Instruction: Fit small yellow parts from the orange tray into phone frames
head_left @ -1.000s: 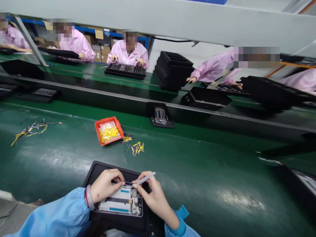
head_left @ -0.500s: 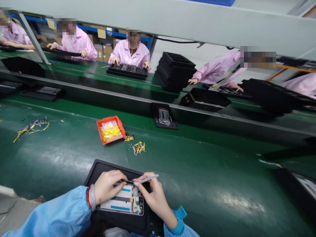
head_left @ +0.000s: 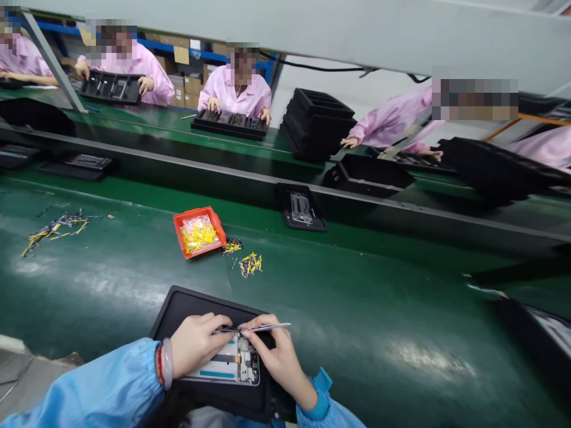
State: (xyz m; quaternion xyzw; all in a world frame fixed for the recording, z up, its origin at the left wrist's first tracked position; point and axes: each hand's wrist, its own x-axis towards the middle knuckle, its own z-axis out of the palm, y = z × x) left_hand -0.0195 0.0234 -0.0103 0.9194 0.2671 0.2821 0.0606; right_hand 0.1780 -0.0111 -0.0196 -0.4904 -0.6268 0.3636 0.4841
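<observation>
An opened phone (head_left: 218, 358) lies face down, its white battery area, blue strips and circuit board showing, on a black foam tray (head_left: 178, 303). My left hand (head_left: 198, 345) rests over its left part, thumb and finger pinched at the upper edge on a small black strip (head_left: 231, 329). Between the thumb and fingers of my right hand (head_left: 277, 353) is a slim silvery pair of tweezers (head_left: 272, 326), its tip at the phone's upper right edge beside that strip. My left palm hides part of the phone.
Beyond the tray stands a red bin (head_left: 179, 230) of small yellow pieces. Loose yellow and black strips (head_left: 250, 265) lie beside it, with another pile (head_left: 57, 229) farther left. A second phone (head_left: 301, 208) sits on a black tray. Co-workers in pink work across the bench.
The tweezers have turned slightly flatter, and my left fingers have shifted a little at the phone's upper edge. Across the bench, a co-worker at left has tilted a black tray up.
</observation>
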